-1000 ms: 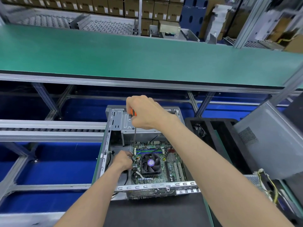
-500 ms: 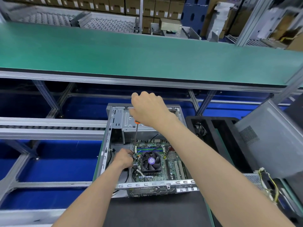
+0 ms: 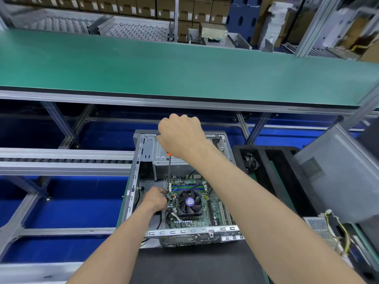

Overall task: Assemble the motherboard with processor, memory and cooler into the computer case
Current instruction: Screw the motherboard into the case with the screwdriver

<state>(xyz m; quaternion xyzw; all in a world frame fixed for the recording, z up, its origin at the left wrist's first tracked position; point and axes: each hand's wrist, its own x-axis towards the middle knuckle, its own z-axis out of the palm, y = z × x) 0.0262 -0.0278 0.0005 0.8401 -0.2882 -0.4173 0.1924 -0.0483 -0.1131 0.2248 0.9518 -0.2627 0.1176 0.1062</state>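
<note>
An open grey computer case [image 3: 134,181] lies on the black mat in front of me. Inside it sits the green motherboard [image 3: 196,221] with a black fan cooler [image 3: 189,202] and blue and green memory slots [image 3: 187,186]. My right hand [image 3: 181,136] grips the orange handle of a screwdriver [image 3: 169,173], whose shaft stands upright with its tip at the board's left edge. My left hand [image 3: 156,198] reaches into the case and pinches at the spot where the tip lands; what it holds is hidden.
A black foam tray [image 3: 272,173] with a small fan in it stands right of the case. A grey side panel [image 3: 336,181] leans at the far right, with a power supply and cables [image 3: 336,232] below it. A roller conveyor [image 3: 61,160] runs left; a green bench [image 3: 184,70] lies beyond.
My right hand has turned on the screwdriver handle, covering more of the orange grip. My left hand has stayed at the shaft's tip.
</note>
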